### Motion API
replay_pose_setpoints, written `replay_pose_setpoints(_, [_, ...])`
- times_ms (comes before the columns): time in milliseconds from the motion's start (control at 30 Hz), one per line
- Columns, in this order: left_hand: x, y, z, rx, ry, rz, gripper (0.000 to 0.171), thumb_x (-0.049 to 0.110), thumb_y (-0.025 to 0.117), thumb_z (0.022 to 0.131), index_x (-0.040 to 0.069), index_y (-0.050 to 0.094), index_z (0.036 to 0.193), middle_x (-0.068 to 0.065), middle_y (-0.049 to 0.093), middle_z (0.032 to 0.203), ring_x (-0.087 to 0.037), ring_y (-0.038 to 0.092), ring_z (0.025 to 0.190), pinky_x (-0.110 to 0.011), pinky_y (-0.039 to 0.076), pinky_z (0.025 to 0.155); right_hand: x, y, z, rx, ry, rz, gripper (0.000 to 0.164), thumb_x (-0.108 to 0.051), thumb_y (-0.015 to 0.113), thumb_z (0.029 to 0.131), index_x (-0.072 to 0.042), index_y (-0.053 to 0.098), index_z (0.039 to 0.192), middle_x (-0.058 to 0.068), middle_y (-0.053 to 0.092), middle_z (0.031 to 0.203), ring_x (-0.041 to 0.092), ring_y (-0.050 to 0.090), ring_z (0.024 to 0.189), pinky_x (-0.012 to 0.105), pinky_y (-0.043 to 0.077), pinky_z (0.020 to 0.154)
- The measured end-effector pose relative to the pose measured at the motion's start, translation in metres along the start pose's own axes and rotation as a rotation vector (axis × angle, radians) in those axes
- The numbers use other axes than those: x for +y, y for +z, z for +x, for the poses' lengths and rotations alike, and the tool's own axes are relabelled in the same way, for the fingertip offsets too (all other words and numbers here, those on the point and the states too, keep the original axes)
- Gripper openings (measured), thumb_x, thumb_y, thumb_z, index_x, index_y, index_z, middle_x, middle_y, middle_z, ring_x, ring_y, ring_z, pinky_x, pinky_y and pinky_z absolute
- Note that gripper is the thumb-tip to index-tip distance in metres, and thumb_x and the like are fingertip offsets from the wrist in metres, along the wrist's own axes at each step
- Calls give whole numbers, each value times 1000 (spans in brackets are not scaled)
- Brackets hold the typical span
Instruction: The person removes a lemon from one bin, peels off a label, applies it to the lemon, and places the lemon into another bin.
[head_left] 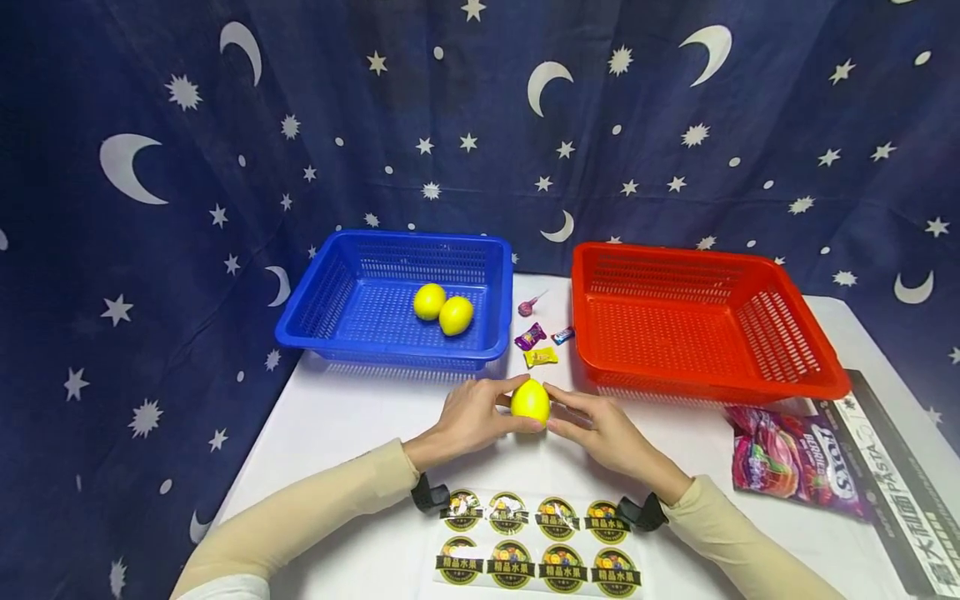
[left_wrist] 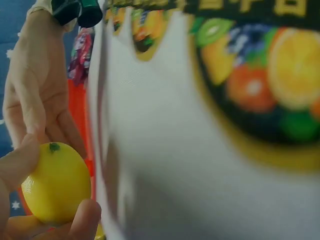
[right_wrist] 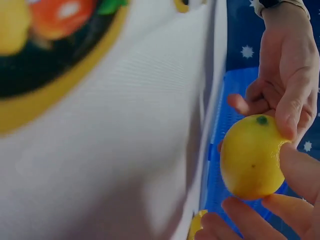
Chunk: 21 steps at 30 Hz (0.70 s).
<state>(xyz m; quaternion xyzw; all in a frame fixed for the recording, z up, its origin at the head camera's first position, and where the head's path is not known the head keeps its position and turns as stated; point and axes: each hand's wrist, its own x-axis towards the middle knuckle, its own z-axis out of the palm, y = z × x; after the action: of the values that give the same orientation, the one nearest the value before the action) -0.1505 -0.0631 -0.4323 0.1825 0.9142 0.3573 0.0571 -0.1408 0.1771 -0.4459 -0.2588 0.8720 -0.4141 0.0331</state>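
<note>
My beige sleeves (head_left: 307, 517) come nearest, and at their ends my left hand (head_left: 467, 414) and right hand (head_left: 617, 435) pinch together one yellow lemon (head_left: 530, 403), the thumb and fingers of each bent partly about it. On the white table (head_left: 330, 425), a sticker sheet (head_left: 537, 542) lies on my side of it; beyond are wrapped sweets (head_left: 541, 357), then the blue basket (head_left: 382, 345) containing two lemons (head_left: 456, 317), and the red basket (head_left: 697, 382) at right.

Three yellow oval lemons (head_left: 530, 403), two bare hands (head_left: 472, 413), one blue plastic basket (head_left: 390, 350), one red plastic basket (head_left: 712, 382), three wrapped candies (head_left: 540, 357), one purple lollipop (head_left: 527, 308), eight round black-and-gold stickers (head_left: 512, 564) at bottom, one glossy purple bag (head_left: 795, 462) at right
</note>
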Motion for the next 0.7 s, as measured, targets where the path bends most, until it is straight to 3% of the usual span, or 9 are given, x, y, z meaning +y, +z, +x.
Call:
replay_pose_setpoints(200, [-1,13,-1,2,27,80,78,59,83,78,24,61,144,6,78,90,-8,62,72,-24,39,58,5,7,-1,20,2,-127,61,-23,80,89,-8,59,144,15,65,139,34,64,128,54,51,105])
replay_pose_setpoints(367, [0,16,-2,-5,43,181,79,63,79,79,28,58,146,10,55,66,-6,42,58,-24,34,51,4,6,-1,-6,13,-150,61,-25,80,89,-8,59,144,14,64,140,32,64,128,53,52,105])
replay_pose_setpoints(500, [1,14,-1,-20,44,217,80,65,77,80,28,56,148,10,40,60,-7,33,53,-25,30,47,3,5,0,-24,13,-174,60,-26,78,91,-8,59,144,14,64,140,31,65,127,52,53,103])
replay_pose_setpoints(667, [0,9,-2,-49,30,213,84,66,76,81,28,51,151,9,39,59,-8,33,52,-26,30,48,2,3,1,-40,18,-186,62,-28,76,93,-8,55,147,15,63,142,33,62,130,54,50,107])
replay_pose_setpoints(700, [0,7,-3,-57,25,211,86,66,76,81,28,49,153,8,45,61,-9,35,53,-27,32,49,2,2,1,-39,17,-188,63,-28,76,93,-8,54,148,16,62,142,33,62,131,54,49,108])
